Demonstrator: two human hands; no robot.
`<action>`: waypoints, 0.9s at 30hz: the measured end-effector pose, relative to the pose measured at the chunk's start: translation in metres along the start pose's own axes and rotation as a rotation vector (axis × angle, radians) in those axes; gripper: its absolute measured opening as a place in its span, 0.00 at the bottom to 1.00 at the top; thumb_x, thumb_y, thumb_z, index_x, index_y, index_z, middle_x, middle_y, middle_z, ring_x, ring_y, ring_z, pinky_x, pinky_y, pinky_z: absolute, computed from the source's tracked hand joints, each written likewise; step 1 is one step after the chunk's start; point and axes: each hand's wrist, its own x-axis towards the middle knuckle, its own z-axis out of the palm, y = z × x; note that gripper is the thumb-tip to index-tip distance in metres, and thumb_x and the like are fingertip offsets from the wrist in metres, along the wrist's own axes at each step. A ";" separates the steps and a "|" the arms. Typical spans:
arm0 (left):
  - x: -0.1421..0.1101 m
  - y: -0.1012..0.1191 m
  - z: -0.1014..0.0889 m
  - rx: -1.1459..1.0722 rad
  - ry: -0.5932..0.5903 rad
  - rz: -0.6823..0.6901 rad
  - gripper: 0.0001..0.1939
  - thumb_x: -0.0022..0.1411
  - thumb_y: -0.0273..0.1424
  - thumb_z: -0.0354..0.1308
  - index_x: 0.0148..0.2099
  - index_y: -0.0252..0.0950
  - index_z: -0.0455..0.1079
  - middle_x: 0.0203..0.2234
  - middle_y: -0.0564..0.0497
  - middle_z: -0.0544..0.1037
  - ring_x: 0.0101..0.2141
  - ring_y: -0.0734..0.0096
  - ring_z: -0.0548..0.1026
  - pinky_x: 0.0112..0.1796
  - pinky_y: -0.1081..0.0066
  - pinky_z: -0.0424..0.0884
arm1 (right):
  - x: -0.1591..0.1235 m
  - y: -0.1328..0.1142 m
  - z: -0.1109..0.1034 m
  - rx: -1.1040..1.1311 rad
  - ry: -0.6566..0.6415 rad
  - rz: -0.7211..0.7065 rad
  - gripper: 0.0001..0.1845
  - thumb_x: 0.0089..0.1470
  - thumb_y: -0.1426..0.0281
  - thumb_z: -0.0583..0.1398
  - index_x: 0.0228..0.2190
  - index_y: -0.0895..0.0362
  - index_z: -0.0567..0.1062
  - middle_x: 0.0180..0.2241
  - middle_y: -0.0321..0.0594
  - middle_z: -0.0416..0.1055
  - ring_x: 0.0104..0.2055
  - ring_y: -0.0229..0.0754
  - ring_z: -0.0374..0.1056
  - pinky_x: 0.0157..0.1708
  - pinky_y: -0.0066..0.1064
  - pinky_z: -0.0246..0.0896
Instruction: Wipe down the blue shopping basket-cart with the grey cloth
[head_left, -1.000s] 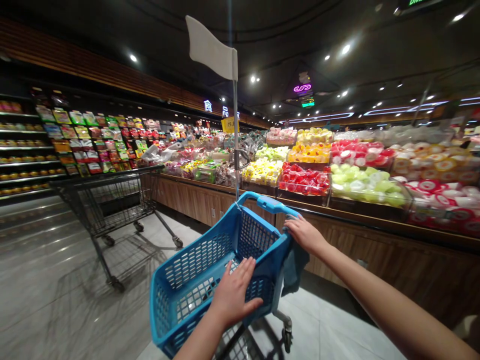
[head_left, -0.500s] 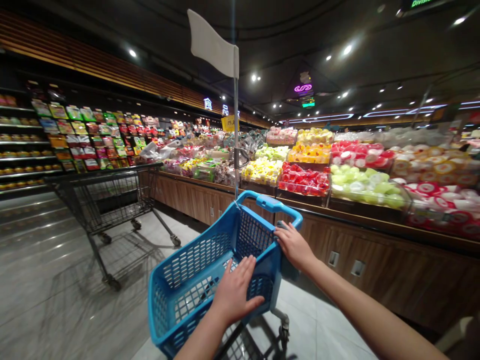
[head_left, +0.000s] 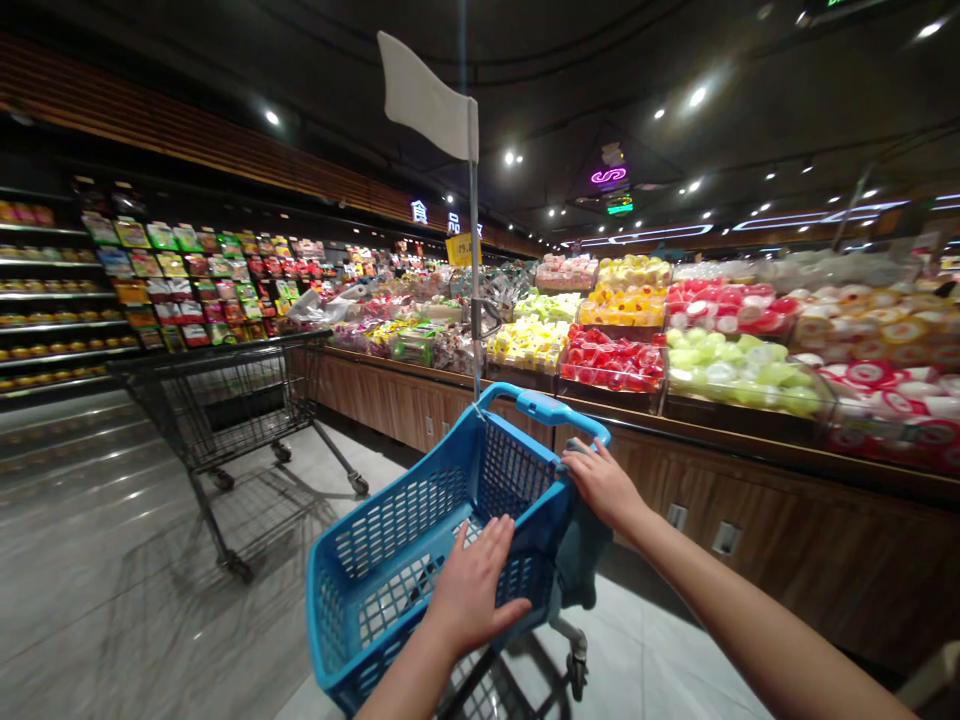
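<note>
A small blue plastic shopping cart [head_left: 341, 540] stands before me, its basket pierced with slots and seemingly bare inside. My left hand [head_left: 480, 585] lies over the near side rim with straight fingers and the thumb spread, not wrapped round anything. At the cart's right end, my right hand [head_left: 600, 480] is closed over the corner where the handle [head_left: 544, 405] meets the rim; its fingertips are partly hidden. A white flag [head_left: 427, 100] on a thin pole [head_left: 475, 270] rises from the handle end.
A black wire shopping cart [head_left: 247, 400] stands to the left on grey tile floor [head_left: 135, 600]. Behind runs a wood-fronted display counter [head_left: 382, 385] with bins of red [head_left: 615, 360], yellow and green packaged goods. Shelves of packets [head_left: 180, 270] line the left wall.
The blue cart and my right hand have shifted slightly right in view, with the cart turned a little. My left hand stays on the rim. The surroundings have also shifted slightly right.
</note>
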 end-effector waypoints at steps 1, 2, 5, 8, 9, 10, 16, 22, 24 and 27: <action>0.001 0.000 0.001 0.001 0.004 0.001 0.50 0.60 0.58 0.48 0.71 0.40 0.29 0.69 0.47 0.46 0.66 0.54 0.50 0.64 0.46 0.41 | 0.001 0.005 0.000 -0.005 0.009 0.030 0.14 0.64 0.71 0.51 0.46 0.55 0.74 0.49 0.44 0.74 0.62 0.53 0.59 0.62 0.59 0.47; 0.002 0.000 0.002 0.003 0.010 0.000 0.50 0.60 0.59 0.48 0.71 0.40 0.29 0.69 0.47 0.46 0.66 0.53 0.50 0.64 0.46 0.42 | 0.002 0.008 0.000 -0.006 0.019 0.055 0.14 0.64 0.71 0.51 0.46 0.55 0.74 0.49 0.44 0.75 0.62 0.53 0.59 0.61 0.59 0.48; 0.005 0.002 0.005 0.008 0.025 -0.004 0.50 0.60 0.59 0.46 0.71 0.39 0.28 0.69 0.46 0.46 0.66 0.53 0.51 0.64 0.47 0.43 | 0.003 0.007 0.004 0.008 0.051 0.095 0.15 0.65 0.69 0.50 0.45 0.56 0.75 0.49 0.45 0.74 0.63 0.54 0.57 0.61 0.58 0.50; 0.007 0.004 0.005 -0.001 0.032 -0.005 0.50 0.60 0.60 0.46 0.71 0.39 0.28 0.69 0.46 0.46 0.66 0.52 0.51 0.64 0.47 0.42 | 0.002 -0.004 0.010 0.016 0.077 0.101 0.15 0.65 0.69 0.50 0.45 0.57 0.75 0.51 0.45 0.73 0.64 0.54 0.56 0.61 0.58 0.50; 0.007 0.004 0.005 -0.005 0.034 -0.006 0.50 0.60 0.60 0.46 0.71 0.39 0.29 0.69 0.45 0.46 0.66 0.52 0.51 0.64 0.47 0.42 | 0.001 -0.010 0.011 0.017 0.077 0.096 0.15 0.65 0.69 0.50 0.45 0.56 0.75 0.51 0.45 0.73 0.64 0.54 0.56 0.61 0.57 0.50; 0.008 0.005 0.005 -0.008 0.033 -0.008 0.50 0.60 0.60 0.46 0.71 0.39 0.30 0.69 0.45 0.46 0.66 0.52 0.51 0.64 0.47 0.42 | 0.000 -0.016 0.013 0.018 0.074 0.087 0.14 0.65 0.70 0.50 0.45 0.56 0.74 0.52 0.44 0.73 0.64 0.54 0.56 0.62 0.57 0.50; 0.013 0.008 0.002 -0.024 0.014 -0.040 0.49 0.60 0.59 0.46 0.72 0.37 0.34 0.68 0.45 0.46 0.66 0.52 0.50 0.64 0.47 0.42 | -0.006 -0.059 0.028 0.055 0.056 -0.026 0.14 0.63 0.73 0.52 0.47 0.56 0.74 0.52 0.43 0.73 0.63 0.53 0.57 0.62 0.54 0.52; 0.011 0.007 0.000 -0.044 -0.015 -0.047 0.48 0.61 0.56 0.48 0.72 0.37 0.34 0.69 0.43 0.44 0.66 0.53 0.48 0.64 0.47 0.41 | -0.005 -0.059 0.027 0.057 0.010 -0.107 0.15 0.61 0.75 0.54 0.47 0.55 0.73 0.49 0.44 0.74 0.62 0.50 0.59 0.62 0.52 0.53; 0.007 0.006 -0.001 -0.049 -0.030 -0.058 0.49 0.60 0.56 0.48 0.72 0.37 0.33 0.69 0.43 0.44 0.67 0.53 0.48 0.64 0.47 0.42 | -0.003 -0.042 0.020 0.037 0.006 -0.093 0.14 0.61 0.75 0.54 0.47 0.55 0.74 0.49 0.43 0.75 0.62 0.50 0.60 0.62 0.53 0.52; 0.002 0.006 -0.003 -0.049 -0.057 -0.073 0.49 0.60 0.56 0.49 0.72 0.36 0.33 0.69 0.45 0.43 0.67 0.54 0.47 0.64 0.47 0.43 | 0.000 -0.011 0.010 -0.013 0.023 -0.025 0.13 0.63 0.73 0.53 0.46 0.55 0.74 0.49 0.43 0.74 0.62 0.52 0.59 0.62 0.56 0.51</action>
